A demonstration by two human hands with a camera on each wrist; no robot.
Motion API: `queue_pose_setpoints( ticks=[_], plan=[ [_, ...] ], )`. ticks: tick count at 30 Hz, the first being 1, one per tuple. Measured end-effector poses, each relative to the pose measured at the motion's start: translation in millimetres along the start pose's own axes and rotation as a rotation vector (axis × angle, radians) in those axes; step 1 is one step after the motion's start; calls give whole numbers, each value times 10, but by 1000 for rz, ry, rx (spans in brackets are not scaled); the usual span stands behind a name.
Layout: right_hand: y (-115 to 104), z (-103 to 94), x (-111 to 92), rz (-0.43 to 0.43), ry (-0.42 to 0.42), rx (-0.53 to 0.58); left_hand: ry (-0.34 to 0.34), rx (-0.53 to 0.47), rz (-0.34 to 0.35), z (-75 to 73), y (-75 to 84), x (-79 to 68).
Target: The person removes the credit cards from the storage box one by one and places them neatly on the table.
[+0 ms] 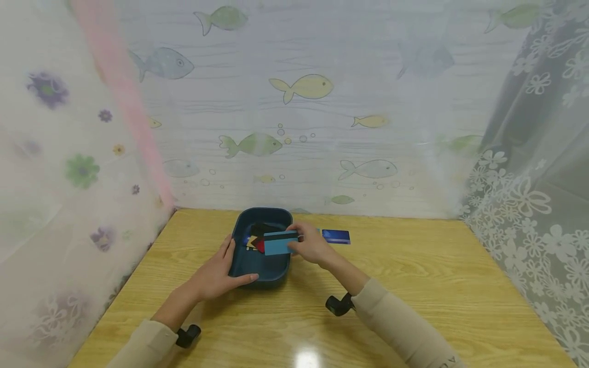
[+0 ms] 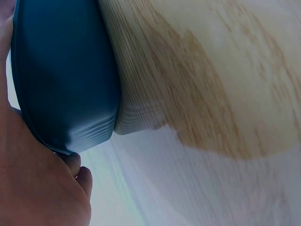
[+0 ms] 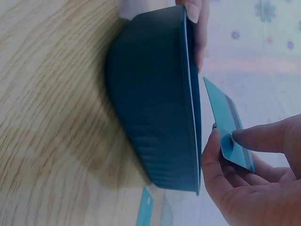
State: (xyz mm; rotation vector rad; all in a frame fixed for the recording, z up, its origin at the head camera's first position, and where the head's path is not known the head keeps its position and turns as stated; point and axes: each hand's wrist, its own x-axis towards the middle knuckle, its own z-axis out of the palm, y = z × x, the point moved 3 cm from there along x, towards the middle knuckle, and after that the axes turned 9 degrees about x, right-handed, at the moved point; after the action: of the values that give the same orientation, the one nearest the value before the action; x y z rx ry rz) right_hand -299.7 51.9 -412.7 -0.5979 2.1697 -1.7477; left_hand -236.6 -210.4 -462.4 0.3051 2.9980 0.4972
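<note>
Several card-like pieces (image 1: 258, 245) already lay in the dark-blue tub (image 1: 271, 271), steadied at left by the left hand (image 1: 215, 276), thumb spread. Above it, the right hand (image 1: 314, 246) pinched a light-blue card (image 1: 277, 245); a dark-blue card (image 1: 336, 236) and a teal card (image 3: 145, 207) lay outside, right.

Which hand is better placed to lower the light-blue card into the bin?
The right hand, most likely: it pinches the light-blue card above the dark blue bin, while the left hand holds the bin's side.

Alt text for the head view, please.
Right hand pinches a light-blue magnetic-stripe card over a dark-blue bin with other items inside; left hand holds the bin's side. Another blue card lies on the table.
</note>
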Motion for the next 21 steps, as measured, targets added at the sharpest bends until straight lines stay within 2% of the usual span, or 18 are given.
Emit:
queue_pose_setpoints(
  ticks=[9, 15, 21],
  plan=[
    [14, -168, -95, -13, 13, -21, 8, 11, 3, -7, 15, 1],
    [-8, -279, -182, 15, 32, -19, 7, 4, 1, -16, 12, -1],
    [86, -387, -205, 9, 51, -46, 7, 4, -4, -2, 5, -1]
  ],
)
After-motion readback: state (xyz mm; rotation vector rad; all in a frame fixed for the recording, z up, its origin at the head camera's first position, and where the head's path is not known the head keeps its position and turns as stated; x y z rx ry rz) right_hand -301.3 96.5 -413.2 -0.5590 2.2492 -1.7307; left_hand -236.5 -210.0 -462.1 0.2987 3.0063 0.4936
